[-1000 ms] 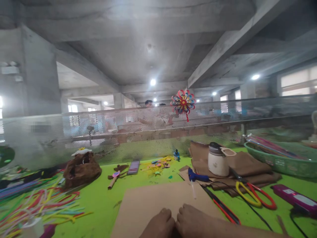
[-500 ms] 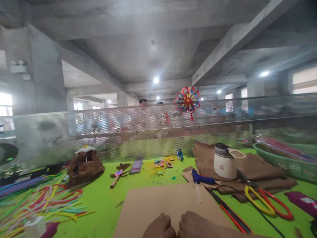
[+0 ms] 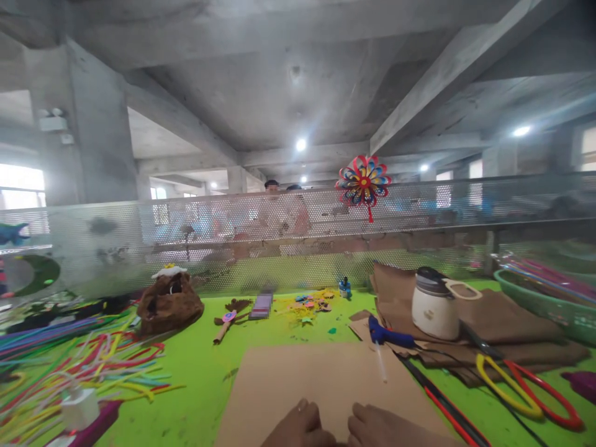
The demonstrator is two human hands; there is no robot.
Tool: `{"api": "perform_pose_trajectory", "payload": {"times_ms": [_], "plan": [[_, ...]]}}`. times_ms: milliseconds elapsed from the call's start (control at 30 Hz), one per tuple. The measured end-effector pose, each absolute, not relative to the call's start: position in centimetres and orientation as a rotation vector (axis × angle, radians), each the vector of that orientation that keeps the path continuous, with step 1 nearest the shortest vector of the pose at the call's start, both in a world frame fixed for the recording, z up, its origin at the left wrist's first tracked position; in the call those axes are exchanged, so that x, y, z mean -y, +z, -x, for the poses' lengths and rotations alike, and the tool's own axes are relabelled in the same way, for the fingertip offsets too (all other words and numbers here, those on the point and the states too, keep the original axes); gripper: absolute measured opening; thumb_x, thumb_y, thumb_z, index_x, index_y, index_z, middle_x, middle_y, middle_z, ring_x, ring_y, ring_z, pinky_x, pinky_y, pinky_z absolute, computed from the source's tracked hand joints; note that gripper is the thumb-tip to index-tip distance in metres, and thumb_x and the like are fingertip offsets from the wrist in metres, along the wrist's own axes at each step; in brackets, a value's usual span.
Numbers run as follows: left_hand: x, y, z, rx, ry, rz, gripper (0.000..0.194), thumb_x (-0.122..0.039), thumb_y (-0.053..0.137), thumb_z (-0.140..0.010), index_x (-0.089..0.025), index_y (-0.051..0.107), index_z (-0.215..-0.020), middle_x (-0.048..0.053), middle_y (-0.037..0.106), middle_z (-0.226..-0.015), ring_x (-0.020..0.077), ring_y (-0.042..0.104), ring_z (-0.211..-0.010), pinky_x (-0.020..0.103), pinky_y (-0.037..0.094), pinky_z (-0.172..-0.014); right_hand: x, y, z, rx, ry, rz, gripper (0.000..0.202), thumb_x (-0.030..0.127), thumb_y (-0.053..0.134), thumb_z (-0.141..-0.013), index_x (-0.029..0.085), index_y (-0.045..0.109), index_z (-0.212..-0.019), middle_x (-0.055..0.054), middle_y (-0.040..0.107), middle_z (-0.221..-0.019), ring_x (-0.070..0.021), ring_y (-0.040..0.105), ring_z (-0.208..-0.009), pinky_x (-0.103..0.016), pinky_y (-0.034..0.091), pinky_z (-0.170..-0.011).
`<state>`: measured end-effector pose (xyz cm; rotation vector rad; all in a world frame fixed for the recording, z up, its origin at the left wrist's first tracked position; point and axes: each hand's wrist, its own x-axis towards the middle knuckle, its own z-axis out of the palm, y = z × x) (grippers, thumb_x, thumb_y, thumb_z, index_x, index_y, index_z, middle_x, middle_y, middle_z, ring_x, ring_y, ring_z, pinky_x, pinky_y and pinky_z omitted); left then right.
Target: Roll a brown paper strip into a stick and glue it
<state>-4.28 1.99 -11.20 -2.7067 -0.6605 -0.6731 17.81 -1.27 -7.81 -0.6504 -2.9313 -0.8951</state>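
Brown sheet (image 3: 302, 375) lies flat on the green worktop (image 3: 186, 397), near side, centre. Left hand (image 3: 300, 427) and right hand (image 3: 388, 427) both over its near part, small gap between them, backs up, fingers curled in. Can't tell whether either one pinches the sheet; near ends cut off by the frame.

Right of the sheet: blue glue gun (image 3: 395, 337) at its far right corner, with a translucent stick (image 3: 380, 363) reaching over the sheet. Black-and-red strip (image 3: 449, 400) runs along the right edge. Further right, scissors (image 3: 511, 367), yellow and red handles, blades toward a white jar (image 3: 435, 313) with dark lid. Jar upright on folded brown material (image 3: 521, 316). Green basket (image 3: 542, 304) at far right.

Left: loose coloured stems (image 3: 105, 366), plus a white plug (image 3: 80, 406) in a purple power strip (image 3: 102, 423), near left.

Far side: brown fuzzy object (image 3: 170, 304) on the left, colourful cutouts (image 3: 311, 304) about centre, small blue bottle (image 3: 344, 288) just right of them. Perforated screen (image 3: 233, 226) behind, multicoloured pinwheel (image 3: 364, 182) at its top.
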Motion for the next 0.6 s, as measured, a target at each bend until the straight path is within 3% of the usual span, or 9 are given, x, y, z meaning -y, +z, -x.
{"api": "perform_pose_trajectory", "payload": {"times_ms": [167, 333, 600], "plan": [[-1.4, -10.3, 4.3, 0.646, -0.593, 2.793, 0.026, -0.036, 0.052, -0.092, -0.019, 0.062, -0.074, 0.001, 0.050, -0.072, 0.0132, 0.041, -0.067, 0.026, 0.029, -0.065, 2.0, -7.6, -18.2, 2.922, -0.914, 0.700, 0.005, 0.015, 0.070, -0.076, 0.017, 0.065, -0.074, -0.002, 0.063, -0.062, -0.0195, 0.054, -0.059, -0.031, 0.037, -0.051], [-0.2, -8.8, 4.7, 0.701, -0.493, 2.924, 0.012, -0.026, 0.051, -0.092, -0.022, 0.063, -0.092, 0.002, 0.052, -0.079, 0.0137, 0.046, -0.073, 0.024, 0.032, -0.066, 2.9, -6.8, -17.9, 2.931, -0.878, 0.770, 0.008, 0.017, 0.073, -0.073, 0.017, 0.065, -0.074, -0.003, 0.062, -0.060, -0.0201, 0.052, -0.058, -0.032, 0.037, -0.050], [2.8, -5.2, 4.9, 0.738, -0.472, 2.988, 0.023, -0.018, 0.044, -0.094, -0.023, 0.061, -0.108, 0.004, 0.054, -0.087, 0.0156, 0.047, -0.079, 0.026, 0.037, -0.072, 3.5, -8.4, -17.6, 2.724, -0.876, 0.858, 0.012, 0.028, 0.064, -0.079, 0.017, 0.064, -0.077, -0.006, 0.062, -0.064, -0.0232, 0.053, -0.062, -0.034, 0.035, -0.050]]}}
